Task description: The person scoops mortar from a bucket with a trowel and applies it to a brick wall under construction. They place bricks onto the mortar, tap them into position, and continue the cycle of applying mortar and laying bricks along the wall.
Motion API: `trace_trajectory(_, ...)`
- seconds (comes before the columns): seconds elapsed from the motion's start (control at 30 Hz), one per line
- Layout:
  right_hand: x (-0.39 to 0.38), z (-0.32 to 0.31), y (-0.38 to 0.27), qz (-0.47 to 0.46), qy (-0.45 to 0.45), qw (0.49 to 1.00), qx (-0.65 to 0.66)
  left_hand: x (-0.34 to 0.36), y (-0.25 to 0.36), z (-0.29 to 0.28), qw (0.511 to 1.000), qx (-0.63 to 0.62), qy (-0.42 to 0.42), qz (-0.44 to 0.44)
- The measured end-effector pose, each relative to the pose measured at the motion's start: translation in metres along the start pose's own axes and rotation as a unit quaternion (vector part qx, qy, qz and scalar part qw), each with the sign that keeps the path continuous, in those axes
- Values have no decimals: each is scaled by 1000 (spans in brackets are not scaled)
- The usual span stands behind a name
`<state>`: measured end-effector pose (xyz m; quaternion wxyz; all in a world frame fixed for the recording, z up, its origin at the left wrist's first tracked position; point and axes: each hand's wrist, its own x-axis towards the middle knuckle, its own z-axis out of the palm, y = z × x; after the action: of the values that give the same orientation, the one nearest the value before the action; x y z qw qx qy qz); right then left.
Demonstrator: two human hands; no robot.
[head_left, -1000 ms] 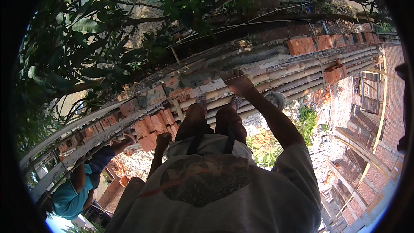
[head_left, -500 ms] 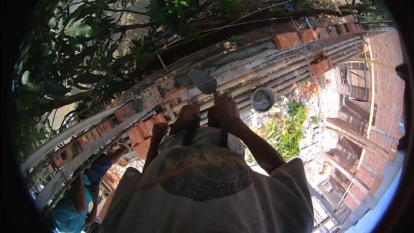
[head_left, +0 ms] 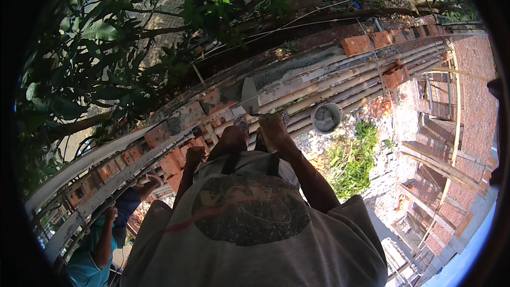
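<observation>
My right hand (head_left: 272,129) grips a trowel (head_left: 249,95) by its handle, in front of my right knee. The flat grey blade points away from me, over the edge of a low brick wall (head_left: 223,99). Grey mortar (head_left: 303,67) lies along the wall's top, to the right of the blade. Close beside my left knee, my left hand (head_left: 195,155) is closed in a fist, and nothing sticks out of it. A bucket (head_left: 326,117) holding grey mortar stands to the right of my right hand.
Bamboo poles (head_left: 340,91) run beneath my feet. Loose bricks (head_left: 356,45) sit along the wall at right, and more bricks (head_left: 171,165) are stacked at left. Tree branches (head_left: 101,33) overhang the far left. A co-worker in a teal shirt (head_left: 87,252) is at lower left.
The trowel blade has turned, its tip swinging rightward and away from me. My right hand has shifted slightly. The co-worker's arm has moved; my left hand stays by the knee.
</observation>
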<state>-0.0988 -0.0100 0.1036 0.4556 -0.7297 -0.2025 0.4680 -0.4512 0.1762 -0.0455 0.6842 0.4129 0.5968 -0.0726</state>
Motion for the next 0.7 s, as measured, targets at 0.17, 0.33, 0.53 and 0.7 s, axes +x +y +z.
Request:
trace_trajectory(0.17,-4,45,-18,129,-62,968,204,16,-10,-14,1000,-2,5,-13)
trace_trajectory(0.33,-5,62,-23,140,-62,966,209,27,-13,-31,1000,0,-9,-23)
trace_trajectory(0.53,-6,73,-42,188,-127,936,269,0,13,-15,997,38,55,-30)
trace_trajectory(0.7,28,90,-43,216,-224,839,447,-13,19,-13,996,73,45,-8)
